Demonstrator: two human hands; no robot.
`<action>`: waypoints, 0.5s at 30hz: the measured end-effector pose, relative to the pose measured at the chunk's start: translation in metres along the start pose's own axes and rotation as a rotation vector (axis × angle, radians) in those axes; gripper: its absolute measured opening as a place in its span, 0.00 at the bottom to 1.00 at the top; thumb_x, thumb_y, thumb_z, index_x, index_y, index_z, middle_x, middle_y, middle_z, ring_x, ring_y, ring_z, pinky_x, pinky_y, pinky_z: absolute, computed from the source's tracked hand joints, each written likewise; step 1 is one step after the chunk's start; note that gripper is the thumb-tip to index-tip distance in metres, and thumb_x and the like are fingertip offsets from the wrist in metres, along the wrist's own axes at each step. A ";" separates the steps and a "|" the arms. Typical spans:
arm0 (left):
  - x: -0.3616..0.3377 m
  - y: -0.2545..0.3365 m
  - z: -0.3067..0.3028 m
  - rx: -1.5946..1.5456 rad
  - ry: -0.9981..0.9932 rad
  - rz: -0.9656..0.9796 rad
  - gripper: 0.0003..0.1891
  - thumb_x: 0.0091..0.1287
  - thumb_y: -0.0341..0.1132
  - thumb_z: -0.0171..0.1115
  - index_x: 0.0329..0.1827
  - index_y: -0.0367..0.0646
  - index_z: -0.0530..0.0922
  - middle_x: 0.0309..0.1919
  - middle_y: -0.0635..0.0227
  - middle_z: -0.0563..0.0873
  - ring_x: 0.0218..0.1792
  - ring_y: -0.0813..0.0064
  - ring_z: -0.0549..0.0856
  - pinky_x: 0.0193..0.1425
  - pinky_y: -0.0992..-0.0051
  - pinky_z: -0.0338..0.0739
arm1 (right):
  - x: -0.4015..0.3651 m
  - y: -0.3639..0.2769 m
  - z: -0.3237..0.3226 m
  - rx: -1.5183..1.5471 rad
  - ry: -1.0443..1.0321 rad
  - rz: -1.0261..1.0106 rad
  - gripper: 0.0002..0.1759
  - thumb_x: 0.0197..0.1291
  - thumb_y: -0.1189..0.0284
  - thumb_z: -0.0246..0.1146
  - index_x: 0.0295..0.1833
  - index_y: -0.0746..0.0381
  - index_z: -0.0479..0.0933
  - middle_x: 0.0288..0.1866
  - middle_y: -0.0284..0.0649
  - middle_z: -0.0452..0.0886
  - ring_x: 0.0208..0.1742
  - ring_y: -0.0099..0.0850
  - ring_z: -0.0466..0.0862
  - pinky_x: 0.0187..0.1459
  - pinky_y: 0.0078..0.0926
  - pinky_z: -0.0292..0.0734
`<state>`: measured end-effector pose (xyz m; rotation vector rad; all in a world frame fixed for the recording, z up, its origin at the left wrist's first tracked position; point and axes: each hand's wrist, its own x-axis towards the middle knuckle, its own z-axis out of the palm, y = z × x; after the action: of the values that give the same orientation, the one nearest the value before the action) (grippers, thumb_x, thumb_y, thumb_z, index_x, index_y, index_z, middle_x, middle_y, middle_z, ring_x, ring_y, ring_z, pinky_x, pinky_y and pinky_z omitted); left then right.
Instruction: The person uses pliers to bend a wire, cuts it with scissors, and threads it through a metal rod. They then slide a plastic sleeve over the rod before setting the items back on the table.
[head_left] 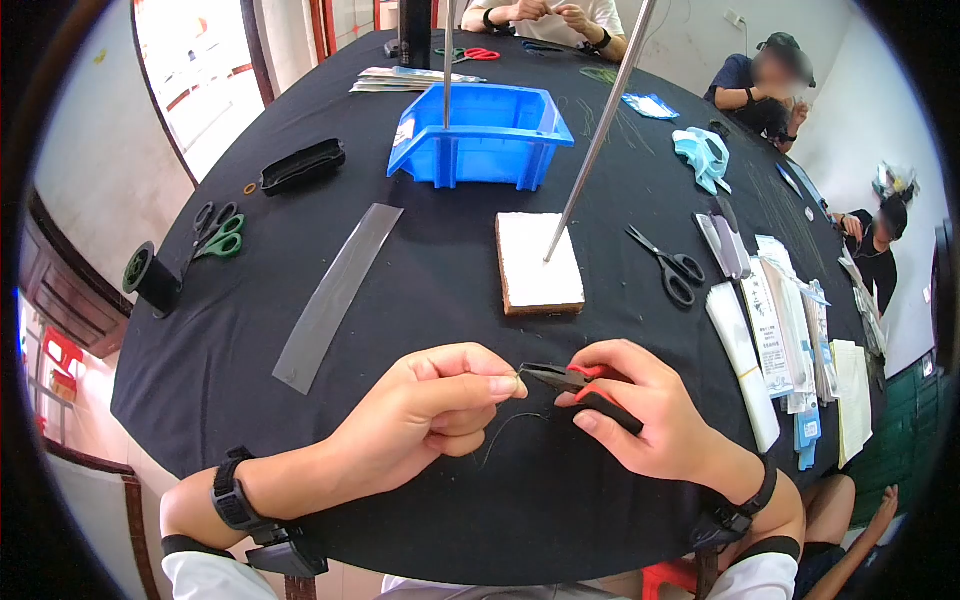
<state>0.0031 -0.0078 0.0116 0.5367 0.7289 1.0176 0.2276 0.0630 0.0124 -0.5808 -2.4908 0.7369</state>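
Nearest, a black wristband [234,494] on the left arm. Just past that, a thin dark line [512,418] in a loose curve; cannot tell whether lying on the black tablecloth [450,535] or hanging over it.

Then the left hand [450,395], curled up, with a tiny thin bit [521,384] pinched tight between thumb and first finger, too small to name. Next to it, the right hand [645,410], half curled around small pliers [560,376] with red and black handles. Nose of the pliers right by the left fingertips; cannot tell if biting on the tiny bit.

Looks like careful pliers work on the tiny bit. Seems to call for a still left pinch, a soft, slow squeeze of the handles, and skin well clear of the tip.

Farther off, black scissors [677,268] to the right, a clear plastic strip [338,300] to the left, and a white-topped block [525,255] between. Beyond, a blue bin [490,160]. Farthest, another person's hands [572,17], close together.
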 end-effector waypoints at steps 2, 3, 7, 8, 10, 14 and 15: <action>0.000 0.000 -0.001 -0.014 -0.009 0.008 0.05 0.67 0.31 0.57 0.37 0.39 0.78 0.14 0.82 0.60 0.16 0.89 0.56 0.20 0.83 0.49 | 0.001 0.000 0.001 -0.039 0.011 -0.010 0.10 0.53 0.73 0.64 0.36 0.69 0.79 0.45 0.46 0.75 0.43 0.37 0.79 0.44 0.28 0.76; 0.000 -0.001 -0.001 -0.016 -0.011 0.012 0.05 0.67 0.31 0.57 0.38 0.38 0.78 0.14 0.82 0.60 0.16 0.89 0.56 0.20 0.83 0.49 | 0.000 0.000 0.003 -0.033 0.030 -0.024 0.11 0.53 0.71 0.66 0.36 0.69 0.79 0.43 0.46 0.75 0.41 0.37 0.78 0.43 0.29 0.75; 0.000 -0.001 -0.001 0.011 0.011 0.028 0.06 0.67 0.31 0.57 0.38 0.38 0.78 0.14 0.82 0.60 0.16 0.89 0.56 0.21 0.83 0.49 | 0.000 -0.001 0.002 -0.050 0.029 -0.070 0.13 0.52 0.69 0.67 0.35 0.69 0.78 0.41 0.46 0.75 0.40 0.38 0.78 0.41 0.31 0.74; 0.000 -0.001 0.000 0.019 0.010 0.032 0.05 0.67 0.31 0.57 0.38 0.38 0.78 0.15 0.81 0.60 0.16 0.89 0.56 0.21 0.83 0.49 | 0.000 -0.001 0.002 -0.036 0.027 -0.069 0.13 0.52 0.69 0.67 0.35 0.69 0.78 0.41 0.46 0.75 0.40 0.38 0.78 0.40 0.31 0.74; 0.000 -0.001 0.000 0.037 0.008 0.041 0.05 0.67 0.31 0.57 0.37 0.38 0.78 0.15 0.81 0.61 0.16 0.89 0.57 0.21 0.83 0.49 | 0.000 -0.001 0.003 -0.010 0.023 -0.067 0.13 0.52 0.69 0.67 0.35 0.70 0.78 0.41 0.45 0.75 0.39 0.38 0.78 0.40 0.31 0.74; 0.000 -0.002 0.001 0.059 0.006 0.057 0.05 0.67 0.31 0.57 0.37 0.38 0.78 0.15 0.81 0.61 0.17 0.88 0.57 0.21 0.82 0.50 | 0.000 -0.001 0.002 -0.024 0.021 -0.089 0.13 0.51 0.69 0.68 0.34 0.69 0.78 0.38 0.44 0.76 0.36 0.37 0.77 0.37 0.30 0.73; 0.000 -0.002 0.001 0.059 0.004 0.059 0.05 0.67 0.31 0.58 0.37 0.38 0.78 0.15 0.81 0.61 0.17 0.88 0.57 0.21 0.82 0.50 | 0.000 -0.001 0.002 -0.041 0.027 -0.101 0.12 0.51 0.69 0.68 0.33 0.69 0.78 0.37 0.44 0.76 0.35 0.36 0.77 0.36 0.30 0.72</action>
<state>0.0047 -0.0089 0.0107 0.6105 0.7525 1.0550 0.2259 0.0618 0.0117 -0.4726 -2.4955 0.6366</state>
